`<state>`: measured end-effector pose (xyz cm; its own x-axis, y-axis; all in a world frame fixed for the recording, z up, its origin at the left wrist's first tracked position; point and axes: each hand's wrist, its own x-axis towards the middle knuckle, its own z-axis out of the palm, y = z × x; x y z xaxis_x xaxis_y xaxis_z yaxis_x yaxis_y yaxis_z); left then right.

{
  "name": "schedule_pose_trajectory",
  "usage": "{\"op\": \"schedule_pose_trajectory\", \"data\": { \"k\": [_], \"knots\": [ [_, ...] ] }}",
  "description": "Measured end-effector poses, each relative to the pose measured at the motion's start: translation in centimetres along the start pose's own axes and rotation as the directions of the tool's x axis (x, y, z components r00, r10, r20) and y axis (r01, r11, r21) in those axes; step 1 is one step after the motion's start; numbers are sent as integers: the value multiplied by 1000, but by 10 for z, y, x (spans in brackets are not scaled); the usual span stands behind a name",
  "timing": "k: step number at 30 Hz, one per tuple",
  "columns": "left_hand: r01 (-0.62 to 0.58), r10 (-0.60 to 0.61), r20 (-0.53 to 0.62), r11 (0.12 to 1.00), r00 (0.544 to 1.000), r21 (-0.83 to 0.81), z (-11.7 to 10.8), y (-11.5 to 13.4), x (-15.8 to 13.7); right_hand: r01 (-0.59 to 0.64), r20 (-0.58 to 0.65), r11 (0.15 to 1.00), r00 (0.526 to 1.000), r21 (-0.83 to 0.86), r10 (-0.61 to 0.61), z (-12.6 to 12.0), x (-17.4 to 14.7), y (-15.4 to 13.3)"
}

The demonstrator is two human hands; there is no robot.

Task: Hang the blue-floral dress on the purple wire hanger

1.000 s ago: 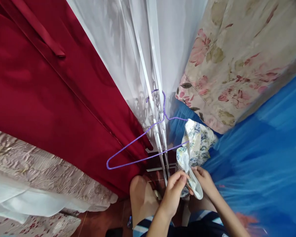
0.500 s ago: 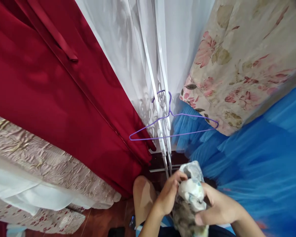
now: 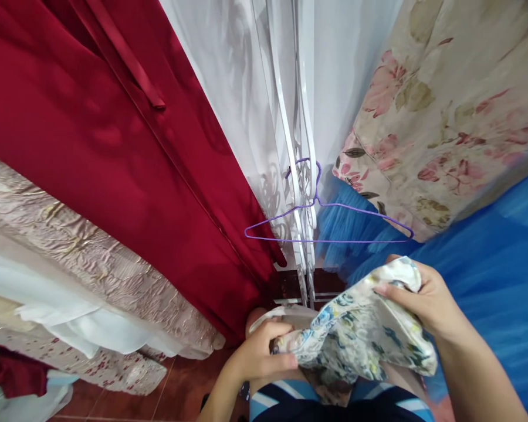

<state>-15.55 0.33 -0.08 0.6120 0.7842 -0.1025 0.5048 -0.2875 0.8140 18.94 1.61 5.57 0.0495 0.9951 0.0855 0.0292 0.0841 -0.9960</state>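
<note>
A white garment (image 3: 356, 334) with a blue, green and yellow floral print is stretched between my two hands above my lap. My left hand (image 3: 266, 349) pinches its left edge between thumb and fingers. On the other side, my right hand (image 3: 416, 296) grips the upper right edge, thumb on top. The exact kind of garment cannot be made out from its folds. Just beyond it, a purple wire hanger (image 3: 330, 241) hangs bare by its hook from a white metal stand (image 3: 305, 117).
Long red cloth (image 3: 158, 193) hangs at the left, with embroidered pink fabric (image 3: 110, 258) beside it. White drapes hang behind the stand. To the right are a floral cream garment (image 3: 449, 129) and blue tulle (image 3: 488, 264). Reddish tiles (image 3: 127, 407) cover the floor.
The bunched garment has been spread wide between my hands. My right hand moved up and right, my left hand left. The view shifted slightly, while the hanger stays on the stand.
</note>
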Motion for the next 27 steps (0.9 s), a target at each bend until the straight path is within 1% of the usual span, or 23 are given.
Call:
{"op": "schedule_pose_trajectory", "data": {
  "k": [2,4,7,9,11,12,14,15,16,18,20,21,22,23,24,26,27],
  "knots": [
    [16,-13,-20,990,1000,143,-8,1,-1,52,-71,995,996,-82,-58,1,2,-4],
    [45,-18,-102,962,995,269,-24,-3,0,66,-69,991,995,-119,-75,2,4,-7],
    [150,-30,-265,883,964,445,-63,-12,9,34,-4,994,999,-102,-35,4,11,-11],
    [245,-71,-322,806,944,538,-93,-16,19,25,15,995,1000,-100,-24,9,17,-12],
    [339,-111,-395,745,912,574,-120,-16,30,31,32,994,999,-106,-28,17,24,-12],
    [381,-121,-442,732,889,565,-132,-15,35,36,51,993,998,-109,-31,21,27,-10],
    [439,-113,-546,735,830,516,-151,-12,46,53,101,990,994,-129,-40,30,35,-4],
    [445,-89,-595,752,799,486,-158,-10,51,61,119,987,992,-149,-43,33,39,1],
    [426,-53,-634,783,771,453,-163,-8,57,66,128,983,991,-173,-44,35,43,6],
    [313,51,-699,869,713,383,-169,-4,69,72,129,974,991,-213,-45,36,51,15],
    [133,177,-749,934,638,333,-168,3,84,77,129,969,991,-236,-48,35,56,22],
    [42,228,-761,947,608,317,-165,7,92,82,130,966,990,-243,-51,35,57,24],
    [-34,265,-762,952,591,305,-161,12,99,86,134,964,990,-250,-53,35,57,26],
    [-92,286,-752,953,594,290,-156,18,106,87,139,963,989,-256,-52,35,57,27],
    [-131,292,-726,953,623,271,-150,25,111,83,142,962,989,-261,-47,36,55,28],
    [-155,290,-645,953,707,259,-138,36,119,67,141,959,990,-276,-29,36,51,28],
    [-149,292,-612,950,735,275,-133,40,121,68,137,955,990,-289,-29,35,48,28]
  ]
}}
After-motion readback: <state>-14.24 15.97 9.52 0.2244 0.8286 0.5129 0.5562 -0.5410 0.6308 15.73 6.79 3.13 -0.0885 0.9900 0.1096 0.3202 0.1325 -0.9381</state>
